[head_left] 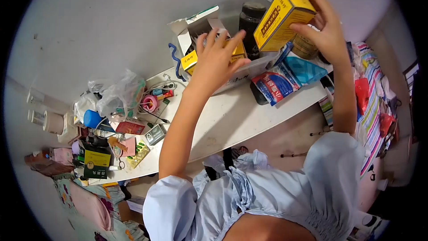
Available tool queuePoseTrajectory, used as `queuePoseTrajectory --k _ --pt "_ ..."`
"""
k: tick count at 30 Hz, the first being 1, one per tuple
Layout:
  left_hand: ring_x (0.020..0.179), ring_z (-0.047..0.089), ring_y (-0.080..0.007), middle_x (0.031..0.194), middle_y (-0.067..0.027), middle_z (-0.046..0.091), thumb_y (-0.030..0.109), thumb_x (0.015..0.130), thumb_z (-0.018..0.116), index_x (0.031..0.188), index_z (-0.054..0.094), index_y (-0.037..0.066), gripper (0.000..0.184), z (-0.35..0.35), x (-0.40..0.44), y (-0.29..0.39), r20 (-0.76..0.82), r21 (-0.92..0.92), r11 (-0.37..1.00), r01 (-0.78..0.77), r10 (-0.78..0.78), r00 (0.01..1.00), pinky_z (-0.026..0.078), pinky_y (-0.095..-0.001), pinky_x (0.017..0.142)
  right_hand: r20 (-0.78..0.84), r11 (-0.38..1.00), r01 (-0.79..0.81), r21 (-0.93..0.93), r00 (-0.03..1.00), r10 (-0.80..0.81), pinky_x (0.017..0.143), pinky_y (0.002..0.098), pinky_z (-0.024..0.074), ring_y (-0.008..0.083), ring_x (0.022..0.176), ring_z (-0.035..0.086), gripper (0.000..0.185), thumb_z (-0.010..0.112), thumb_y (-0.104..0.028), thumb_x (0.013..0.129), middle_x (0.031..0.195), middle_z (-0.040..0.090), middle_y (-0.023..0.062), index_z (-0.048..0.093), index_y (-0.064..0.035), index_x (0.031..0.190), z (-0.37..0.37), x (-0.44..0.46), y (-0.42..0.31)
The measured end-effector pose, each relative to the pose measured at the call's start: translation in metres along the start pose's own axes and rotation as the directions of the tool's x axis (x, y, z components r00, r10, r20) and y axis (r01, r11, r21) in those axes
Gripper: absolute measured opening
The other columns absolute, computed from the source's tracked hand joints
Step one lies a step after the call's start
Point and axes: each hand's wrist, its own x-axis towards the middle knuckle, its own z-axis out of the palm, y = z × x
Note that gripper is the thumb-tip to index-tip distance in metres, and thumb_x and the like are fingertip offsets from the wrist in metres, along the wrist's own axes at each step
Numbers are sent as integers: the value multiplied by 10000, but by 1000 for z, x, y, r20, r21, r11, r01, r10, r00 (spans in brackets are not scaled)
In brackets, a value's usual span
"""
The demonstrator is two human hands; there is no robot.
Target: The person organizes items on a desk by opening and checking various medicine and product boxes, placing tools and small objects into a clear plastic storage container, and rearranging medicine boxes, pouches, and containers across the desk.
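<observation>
My right hand (329, 35) grips a yellow medicine box (281, 20) with dark lettering, tilted and raised above the right end of a translucent plastic bin (243, 76). My left hand (215, 64) is over the bin with its fingers spread. Beneath it lies another yellow box (189, 62), mostly covered by the hand, so whether they touch is hard to tell. Behind the left fingers stands a white carton (208, 18) with its flaps up. Between the two hands is a dark lidded jar (252, 27). A brown labelled jar (305, 47) stands below my right hand.
A blue and red pouch (276, 85) lies against the bin's front on the white table (223, 122). Clear plastic bags (118, 96), cables, a pink tape roll (150, 103), blister packs (139, 155) and a green and yellow box (96, 160) crowd the left side. A wall rises behind.
</observation>
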Motion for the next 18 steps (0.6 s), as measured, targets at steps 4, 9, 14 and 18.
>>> queuePoseTrajectory --k 4,9,14,18 --pt "1089 438 -230 1102 -102 520 214 715 644 1171 478 95 500 10 2 0 325 8 1000 -17 13 946 244 -424 935 -13 996 -51 -78 999 50 770 303 487 204 945 561 566 659 -23 674 1088 537 97 441 -146 1182 19 -11 40" --pt "1100 433 -221 1176 -94 485 165 739 633 1216 433 89 522 -21 -21 5 -66 -54 991 124 -128 990 223 -388 944 127 979 -199 -31 971 202 814 278 445 184 1036 498 548 624 17 688 1138 498 66 431 -115 1184 40 -9 43" --pt "1096 431 -219 1173 -92 493 83 737 620 1162 473 54 451 -82 -75 -9 -127 57 969 238 -230 965 249 -326 910 364 961 -229 -153 891 270 810 326 451 251 939 565 525 634 1 681 1057 562 131 442 -117 1155 50 -12 39" --pt "1114 420 -239 1202 -111 475 59 766 594 1184 468 69 437 -124 -124 -20 -254 -5 880 475 -460 851 238 -337 941 430 976 -184 -113 877 215 900 359 414 274 1089 492 549 595 21 699 1178 508 124 427 -121 1202 52 -9 56"
